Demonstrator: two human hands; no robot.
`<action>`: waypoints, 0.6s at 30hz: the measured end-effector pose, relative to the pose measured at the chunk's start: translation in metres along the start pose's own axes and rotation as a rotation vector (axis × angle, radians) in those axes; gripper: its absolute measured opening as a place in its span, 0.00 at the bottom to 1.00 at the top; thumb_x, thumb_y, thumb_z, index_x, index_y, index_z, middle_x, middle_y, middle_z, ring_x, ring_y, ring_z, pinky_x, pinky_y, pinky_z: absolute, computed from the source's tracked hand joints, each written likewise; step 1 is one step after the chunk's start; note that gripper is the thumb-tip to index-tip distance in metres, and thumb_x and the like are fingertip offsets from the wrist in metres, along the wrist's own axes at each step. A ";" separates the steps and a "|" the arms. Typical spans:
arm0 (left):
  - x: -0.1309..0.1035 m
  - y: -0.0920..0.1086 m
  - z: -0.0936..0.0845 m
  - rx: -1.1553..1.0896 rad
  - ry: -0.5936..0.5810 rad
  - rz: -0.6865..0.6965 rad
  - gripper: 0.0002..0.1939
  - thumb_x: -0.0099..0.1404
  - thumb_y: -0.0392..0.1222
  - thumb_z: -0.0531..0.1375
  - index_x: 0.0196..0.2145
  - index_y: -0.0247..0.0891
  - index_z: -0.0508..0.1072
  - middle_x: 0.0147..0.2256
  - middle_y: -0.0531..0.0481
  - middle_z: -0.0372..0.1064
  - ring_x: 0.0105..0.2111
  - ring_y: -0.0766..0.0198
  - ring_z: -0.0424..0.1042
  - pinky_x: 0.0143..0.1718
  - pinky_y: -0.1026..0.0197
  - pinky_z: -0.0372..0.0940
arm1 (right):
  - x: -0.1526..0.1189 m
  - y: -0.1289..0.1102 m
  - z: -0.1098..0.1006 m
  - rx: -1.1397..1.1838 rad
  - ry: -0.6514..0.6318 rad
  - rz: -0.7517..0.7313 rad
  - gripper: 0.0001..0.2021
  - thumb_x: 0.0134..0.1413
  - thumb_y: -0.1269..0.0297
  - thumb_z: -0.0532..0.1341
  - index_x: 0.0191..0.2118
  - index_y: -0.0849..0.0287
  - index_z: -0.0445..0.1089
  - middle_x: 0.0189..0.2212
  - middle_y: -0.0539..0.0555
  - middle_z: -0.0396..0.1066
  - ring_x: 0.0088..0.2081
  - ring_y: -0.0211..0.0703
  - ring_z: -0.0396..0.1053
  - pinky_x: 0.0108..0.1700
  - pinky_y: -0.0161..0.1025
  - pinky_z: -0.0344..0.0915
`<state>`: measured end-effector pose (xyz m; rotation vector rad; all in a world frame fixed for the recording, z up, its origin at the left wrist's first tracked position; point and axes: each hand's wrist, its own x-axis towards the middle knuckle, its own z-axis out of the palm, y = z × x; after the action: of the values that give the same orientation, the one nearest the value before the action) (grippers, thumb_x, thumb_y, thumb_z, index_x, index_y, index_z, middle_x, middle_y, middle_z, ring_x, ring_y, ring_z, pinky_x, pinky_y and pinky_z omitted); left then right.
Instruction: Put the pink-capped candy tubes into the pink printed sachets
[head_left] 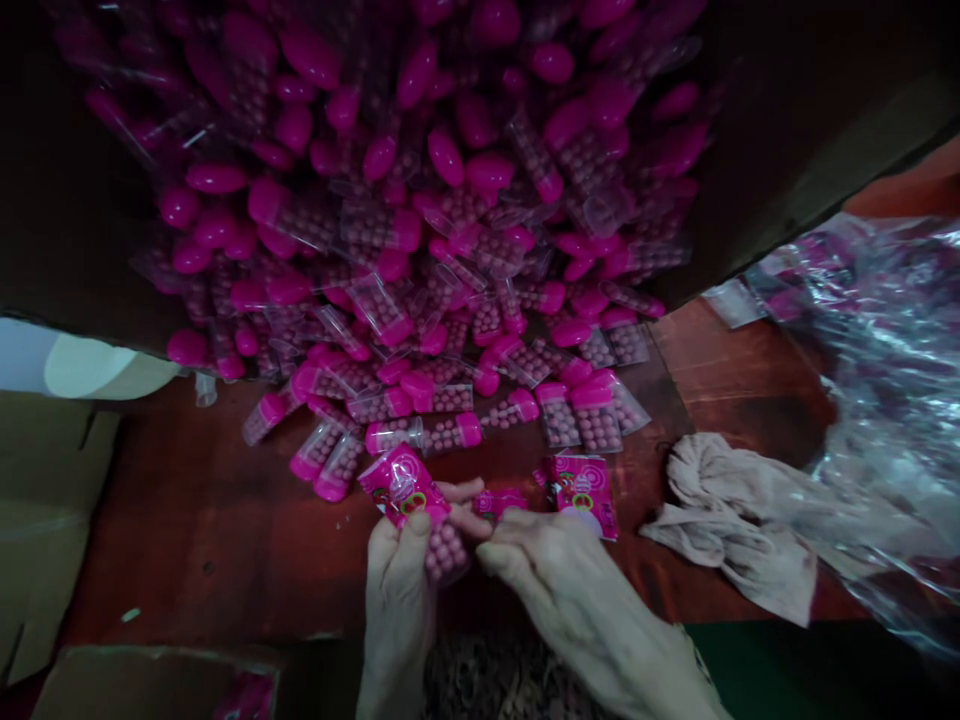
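Observation:
My left hand (399, 575) grips a candy container (448, 553), a clear tube of small pink balls, with its thumb on top. A pink printed sleeve (403, 482) covers the container's far end. Close against its right side is my right hand (559, 565), fingers curled and thumb pressed in; whatever they pinch is hidden. Just beyond the fingers lies a pink printed piece (499, 500), partly covered. More printed pink sleeves (583, 490) rest on the table right of it.
A large dark box (765, 170) lies open toward me, spilling many pink-capped candy containers (450, 430) onto the red-brown table (217, 540). At right are a crumpled cloth (727, 520) and a clear plastic bag (892, 400). Cardboard boxes (45, 500) stand at left.

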<state>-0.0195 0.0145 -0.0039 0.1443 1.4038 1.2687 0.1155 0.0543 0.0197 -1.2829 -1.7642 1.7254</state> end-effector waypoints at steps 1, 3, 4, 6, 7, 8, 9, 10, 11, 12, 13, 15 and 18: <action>0.000 0.001 -0.002 0.030 -0.004 -0.014 0.16 0.51 0.49 0.64 0.31 0.32 0.72 0.20 0.47 0.73 0.16 0.68 0.67 0.17 0.67 0.60 | 0.002 -0.001 -0.005 0.008 0.080 -0.035 0.18 0.60 0.53 0.51 0.33 0.58 0.74 0.28 0.54 0.72 0.30 0.44 0.69 0.36 0.40 0.63; -0.001 0.003 -0.006 0.081 -0.070 -0.057 0.17 0.52 0.51 0.63 0.31 0.33 0.71 0.17 0.49 0.71 0.14 0.69 0.64 0.14 0.69 0.55 | 0.009 -0.004 -0.013 0.046 0.233 -0.124 0.16 0.61 0.55 0.50 0.36 0.58 0.71 0.27 0.52 0.70 0.28 0.40 0.67 0.34 0.38 0.62; -0.002 0.003 -0.007 0.106 -0.113 -0.095 0.18 0.53 0.53 0.62 0.30 0.33 0.71 0.16 0.49 0.70 0.14 0.68 0.65 0.14 0.69 0.55 | 0.013 -0.004 -0.014 0.070 0.272 -0.174 0.14 0.61 0.57 0.51 0.40 0.58 0.70 0.29 0.51 0.70 0.30 0.39 0.67 0.34 0.36 0.63; -0.005 0.000 -0.009 0.143 -0.195 -0.181 0.19 0.53 0.55 0.61 0.28 0.33 0.70 0.15 0.48 0.69 0.14 0.66 0.66 0.14 0.68 0.55 | 0.022 -0.005 -0.014 0.107 0.230 -0.244 0.11 0.59 0.59 0.55 0.45 0.56 0.67 0.36 0.51 0.69 0.37 0.39 0.67 0.39 0.36 0.63; -0.006 -0.002 -0.010 0.151 -0.231 -0.216 0.20 0.53 0.56 0.60 0.28 0.33 0.70 0.14 0.48 0.68 0.13 0.66 0.66 0.14 0.68 0.55 | 0.026 -0.004 -0.013 0.129 0.175 -0.250 0.11 0.59 0.60 0.56 0.45 0.55 0.68 0.38 0.52 0.68 0.38 0.39 0.67 0.40 0.36 0.63; -0.007 -0.004 -0.011 0.153 -0.261 -0.241 0.21 0.53 0.57 0.59 0.28 0.33 0.70 0.13 0.49 0.68 0.13 0.65 0.66 0.13 0.68 0.55 | 0.031 -0.003 -0.011 0.164 0.124 -0.235 0.09 0.58 0.60 0.57 0.43 0.55 0.69 0.39 0.51 0.68 0.37 0.38 0.67 0.38 0.35 0.64; -0.008 -0.007 -0.012 0.149 -0.287 -0.254 0.21 0.54 0.57 0.59 0.30 0.33 0.70 0.13 0.49 0.67 0.12 0.65 0.66 0.12 0.68 0.54 | 0.034 -0.002 -0.009 0.214 0.086 -0.205 0.08 0.57 0.59 0.58 0.39 0.56 0.69 0.38 0.51 0.67 0.34 0.36 0.67 0.34 0.34 0.65; -0.008 -0.010 -0.013 0.144 -0.308 -0.259 0.22 0.54 0.57 0.58 0.31 0.33 0.70 0.12 0.50 0.66 0.12 0.65 0.65 0.11 0.68 0.53 | 0.037 0.000 -0.007 0.278 0.058 -0.172 0.08 0.56 0.58 0.59 0.34 0.57 0.69 0.36 0.51 0.67 0.29 0.34 0.67 0.28 0.32 0.64; -0.009 -0.012 -0.013 0.139 -0.327 -0.259 0.22 0.55 0.57 0.58 0.32 0.32 0.70 0.12 0.50 0.66 0.11 0.65 0.65 0.11 0.68 0.52 | 0.039 0.001 -0.005 0.348 0.042 -0.146 0.09 0.55 0.58 0.59 0.31 0.58 0.68 0.34 0.50 0.67 0.24 0.31 0.64 0.24 0.30 0.61; -0.009 -0.014 -0.014 0.134 -0.344 -0.262 0.22 0.55 0.57 0.57 0.33 0.32 0.70 0.12 0.50 0.66 0.11 0.65 0.65 0.10 0.69 0.52 | 0.039 0.003 -0.003 0.413 0.034 -0.132 0.10 0.54 0.58 0.60 0.29 0.59 0.67 0.33 0.49 0.67 0.21 0.29 0.62 0.20 0.29 0.59; -0.009 -0.016 -0.014 0.129 -0.354 -0.262 0.22 0.55 0.57 0.57 0.33 0.32 0.70 0.12 0.50 0.66 0.11 0.65 0.64 0.10 0.69 0.51 | 0.040 0.004 -0.001 0.473 0.026 -0.129 0.11 0.53 0.58 0.60 0.28 0.60 0.66 0.32 0.49 0.67 0.19 0.27 0.60 0.18 0.28 0.57; -0.010 -0.017 -0.015 0.106 -0.366 -0.258 0.21 0.55 0.56 0.58 0.33 0.32 0.69 0.13 0.50 0.67 0.10 0.66 0.64 0.10 0.69 0.51 | 0.038 0.006 0.001 0.574 -0.002 -0.125 0.11 0.53 0.59 0.60 0.27 0.60 0.64 0.28 0.47 0.65 0.16 0.25 0.57 0.16 0.27 0.54; -0.013 -0.017 -0.016 0.030 -0.401 -0.256 0.18 0.57 0.53 0.58 0.33 0.32 0.70 0.13 0.51 0.67 0.11 0.66 0.65 0.10 0.70 0.52 | 0.036 0.005 0.004 0.672 -0.009 -0.103 0.11 0.53 0.61 0.60 0.26 0.60 0.62 0.25 0.45 0.61 0.13 0.24 0.54 0.13 0.27 0.51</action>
<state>-0.0178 -0.0106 -0.0127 0.2196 1.0575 0.9449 0.0952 0.0790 0.0022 -0.8680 -1.0661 2.0077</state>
